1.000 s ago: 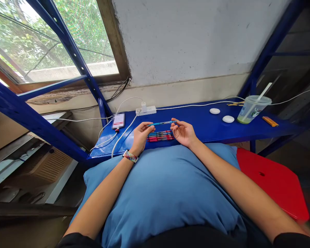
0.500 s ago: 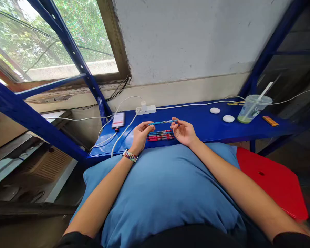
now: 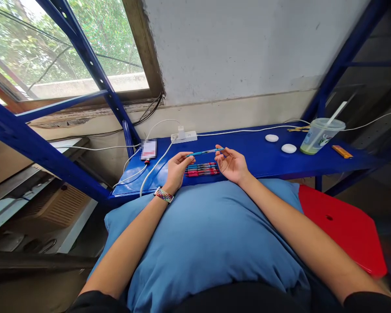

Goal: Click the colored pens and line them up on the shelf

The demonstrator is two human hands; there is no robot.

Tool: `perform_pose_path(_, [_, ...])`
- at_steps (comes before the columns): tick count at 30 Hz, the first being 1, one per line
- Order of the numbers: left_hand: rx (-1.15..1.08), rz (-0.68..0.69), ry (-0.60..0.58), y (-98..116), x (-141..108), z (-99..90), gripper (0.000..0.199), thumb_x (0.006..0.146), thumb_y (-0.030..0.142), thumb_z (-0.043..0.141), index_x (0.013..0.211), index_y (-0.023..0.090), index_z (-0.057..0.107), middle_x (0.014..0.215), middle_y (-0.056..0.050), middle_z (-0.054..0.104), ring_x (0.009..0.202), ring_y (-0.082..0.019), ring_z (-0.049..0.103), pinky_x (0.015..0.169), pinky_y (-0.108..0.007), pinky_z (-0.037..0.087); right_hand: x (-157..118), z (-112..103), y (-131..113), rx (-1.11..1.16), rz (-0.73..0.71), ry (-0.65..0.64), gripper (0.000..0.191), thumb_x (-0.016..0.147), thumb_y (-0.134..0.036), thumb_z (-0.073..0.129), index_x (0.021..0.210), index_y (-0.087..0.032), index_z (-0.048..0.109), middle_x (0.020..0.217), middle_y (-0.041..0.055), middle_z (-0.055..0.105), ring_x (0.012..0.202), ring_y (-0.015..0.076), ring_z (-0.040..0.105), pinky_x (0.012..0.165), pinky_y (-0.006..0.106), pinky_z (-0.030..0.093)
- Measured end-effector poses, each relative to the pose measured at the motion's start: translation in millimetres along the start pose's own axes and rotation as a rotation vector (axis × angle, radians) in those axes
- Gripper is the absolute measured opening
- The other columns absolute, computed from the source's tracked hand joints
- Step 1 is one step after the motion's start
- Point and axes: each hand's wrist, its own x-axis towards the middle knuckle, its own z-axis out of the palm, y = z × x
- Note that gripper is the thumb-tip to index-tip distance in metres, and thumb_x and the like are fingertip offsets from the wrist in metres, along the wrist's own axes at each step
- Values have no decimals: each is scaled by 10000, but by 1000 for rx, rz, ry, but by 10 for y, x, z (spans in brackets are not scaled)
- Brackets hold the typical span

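Note:
A light-blue pen [image 3: 204, 152] is held level above the blue shelf top [image 3: 247, 158]. My left hand [image 3: 178, 170] pinches one end of it between thumb and fingers. At the other end, my right hand [image 3: 232, 165] grips the pen's tip with its fingertips, the other fingers loosely curled. Just below, between my hands, several red and blue pens [image 3: 202, 170] lie side by side in a row on the shelf.
A blue pillow [image 3: 211, 226] lies under my forearms. White cables run from a power strip [image 3: 184, 137] past a blurred device [image 3: 149, 150]. Two white oval objects [image 3: 289, 148], a plastic cup [image 3: 321, 135] with a straw and an orange packet [image 3: 342, 151] stand right. A red stool [image 3: 342, 230] is beside the pillow.
The fingers of my right hand have shifted slightly at the pen's end. The pen has risen a touch; the row of pens lies as before.

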Motion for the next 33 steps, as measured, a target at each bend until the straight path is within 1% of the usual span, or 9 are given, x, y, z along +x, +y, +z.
perform_pose_path(5, [9,4,5,10,1,-2,313,747,367,940,984,193,833,864,-41,783,830,-179,741,860,-348,592,-5,11,8,-2,10,14,245,1002,-97,550,1153,-168,730,794,42,751,641,123,726,654,189,692])
perform_pose_path(10, [1,5,4,7,7,-6,308,744,365,943,975,194,831,861,-37,779,824,-174,736,851,-342,588,-32,45,16,8,2,6,246,1054,-178,524,1184,-164,733,837,55,769,676,132,742,677,216,709])
perform_pose_path(13, [0,7,4,-4,9,-10,308,741,359,946,975,196,832,848,-32,775,819,-170,734,845,-335,585,-35,57,17,4,13,25,227,1037,-132,526,1130,-173,729,778,37,735,628,120,712,624,182,686])
perform_pose_path(19, [6,17,-7,15,5,-5,295,754,370,944,965,202,825,846,-30,769,814,-170,733,835,-333,590,-28,50,8,-46,-2,31,202,1007,-114,568,1110,-182,728,779,32,735,639,117,709,639,186,690])
perform_pose_path(22, [7,24,-11,17,15,-7,284,769,379,938,959,204,819,855,-30,767,812,-166,733,834,-332,596,-18,29,9,-138,-38,-1,166,996,-192,614,1082,-174,755,804,50,759,666,127,712,652,200,687])
perform_pose_path(24, [28,31,-5,4,33,-24,288,780,385,931,974,204,820,864,-34,773,822,-170,738,842,-335,600,5,-1,18,-274,-110,-30,203,981,-303,671,1088,-173,783,860,65,786,701,145,721,690,250,699])
perform_pose_path(26, [81,49,2,-15,61,-55,293,794,392,915,1001,204,824,870,-42,783,839,-183,745,847,-344,605,42,-47,32,-520,-249,-24,246,915,-373,757,1071,-191,811,882,58,795,720,170,722,707,308,699])
perform_pose_path(30, [289,75,-7,-39,116,-139,274,808,358,879,1031,204,841,883,-58,805,862,-219,755,855,-368,602,138,-152,48,-1160,-647,37,189,839,-361,804,970,-229,843,916,53,811,803,231,735,807,404,666])
perform_pose_path(33, [454,93,-16,-51,138,-186,206,850,335,831,1013,211,857,950,-79,833,898,-251,765,879,-389,589,205,-207,30,-1449,-773,23,166,908,-314,705,969,-253,847,1027,64,841,960,268,761,957,446,622])
